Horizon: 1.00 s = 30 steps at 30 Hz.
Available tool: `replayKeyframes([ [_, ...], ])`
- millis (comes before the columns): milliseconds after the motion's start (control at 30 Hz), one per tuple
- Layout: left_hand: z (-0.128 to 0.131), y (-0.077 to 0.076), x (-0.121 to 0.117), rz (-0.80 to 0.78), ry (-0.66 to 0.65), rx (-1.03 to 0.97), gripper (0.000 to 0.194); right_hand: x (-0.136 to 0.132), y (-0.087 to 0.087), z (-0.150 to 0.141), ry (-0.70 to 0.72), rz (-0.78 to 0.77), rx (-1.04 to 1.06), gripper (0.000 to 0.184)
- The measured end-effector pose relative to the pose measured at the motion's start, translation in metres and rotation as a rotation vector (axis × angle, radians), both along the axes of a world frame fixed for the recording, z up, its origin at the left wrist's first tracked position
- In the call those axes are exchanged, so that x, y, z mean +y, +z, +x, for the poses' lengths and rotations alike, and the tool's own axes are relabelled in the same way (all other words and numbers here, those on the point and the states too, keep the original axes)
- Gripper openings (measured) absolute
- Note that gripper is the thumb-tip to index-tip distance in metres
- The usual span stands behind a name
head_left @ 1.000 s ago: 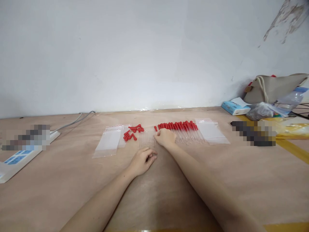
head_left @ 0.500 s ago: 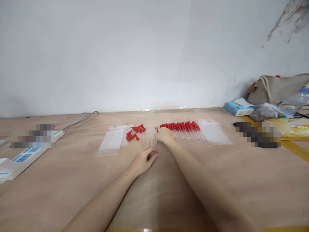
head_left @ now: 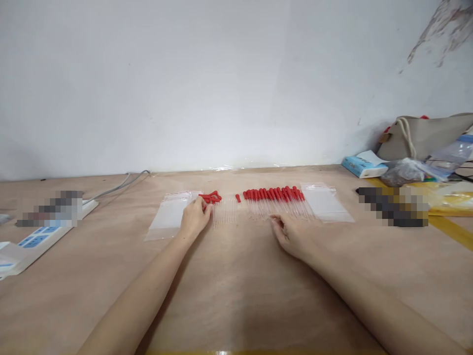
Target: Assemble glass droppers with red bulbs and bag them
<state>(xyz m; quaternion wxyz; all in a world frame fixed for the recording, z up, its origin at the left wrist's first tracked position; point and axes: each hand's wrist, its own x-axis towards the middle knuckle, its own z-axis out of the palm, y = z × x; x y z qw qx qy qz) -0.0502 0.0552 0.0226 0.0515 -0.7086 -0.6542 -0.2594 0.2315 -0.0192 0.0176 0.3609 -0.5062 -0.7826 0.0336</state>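
My left hand lies on the loose red rubber bulbs, fingers curled over part of the pile; what they grip is hidden. Beside it lies a row of bare clear glass tubes. My right hand rests on the table near the tips of the finished red-capped droppers, fingers loosely curled, with nothing visible in them. A single red bulb sits between the two groups.
Clear zip bags lie left and right of the droppers. A white power strip with a grey cable is at far left. A blue box, a beige bag and plastic wrappings crowd the right.
My left hand moved up and left from the tube ends onto the red bulbs. My right hand drew back from the bulb end of the tubes to the table below the finished droppers.
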Motion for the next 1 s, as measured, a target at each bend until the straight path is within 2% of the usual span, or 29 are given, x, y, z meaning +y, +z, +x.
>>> replayKeyframes([
  [200,0.003,-0.003,0.006,-0.054,0.051,0.049,0.006,-0.010,0.005,-0.008,-0.008,-0.004,-0.056,0.017],
  [367,0.003,0.008,-0.006,-0.038,0.066,-0.052,0.004,-0.002,-0.007,-0.003,0.046,-0.009,0.066,0.015],
  [400,0.005,0.010,-0.011,-0.025,0.019,-0.092,0.006,-0.001,-0.010,-0.003,0.054,-0.012,0.091,0.015],
  [467,0.009,0.011,-0.025,-0.019,-0.170,-0.180,0.014,0.000,-0.015,-0.003,0.058,-0.024,0.121,0.013],
  [533,0.017,0.007,-0.039,-0.029,-0.382,-0.245,0.023,-0.002,-0.019,-0.006,0.075,-0.048,0.121,0.013],
  [600,0.025,0.001,-0.051,-0.044,-0.499,-0.266,0.026,-0.004,-0.020,-0.009,0.112,-0.054,0.111,0.013],
  [700,0.039,-0.011,-0.062,-0.150,-0.579,-0.327,0.021,-0.009,-0.019,-0.014,0.174,-0.017,0.090,0.013],
  [800,0.047,-0.020,-0.068,-0.215,-0.599,-0.434,0.016,-0.012,-0.018,-0.016,0.224,0.000,0.070,0.015],
  [1000,0.052,-0.019,-0.074,-0.219,-0.650,-0.493,0.013,-0.014,-0.016,-0.017,0.267,0.006,0.044,0.019],
])
